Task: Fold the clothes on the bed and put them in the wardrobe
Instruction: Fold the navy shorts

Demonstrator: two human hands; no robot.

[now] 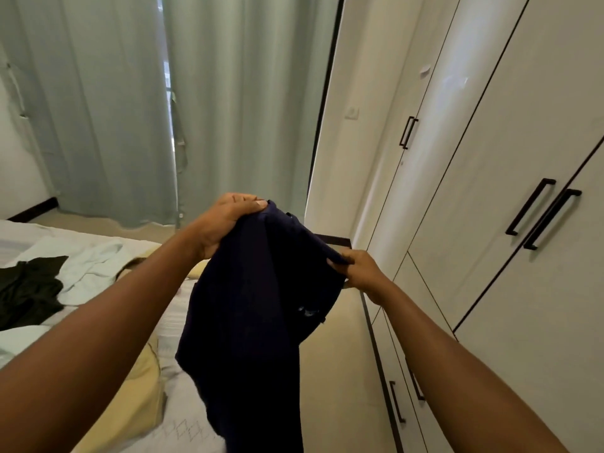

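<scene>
Held in the air between the white-sheeted bed [191, 416] and the closed white wardrobe [490, 197], before pale green curtains [114, 109], a navy garment [255, 322] hangs from the left hand [225, 220] and right hand [358, 273], fingers curled round its top edge.

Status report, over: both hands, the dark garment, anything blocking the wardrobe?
Grips: left hand holds navy garment top, right hand pinches its edge. Garment hangs unfolded, off the bed. In the way: wardrobe doors shut.
</scene>
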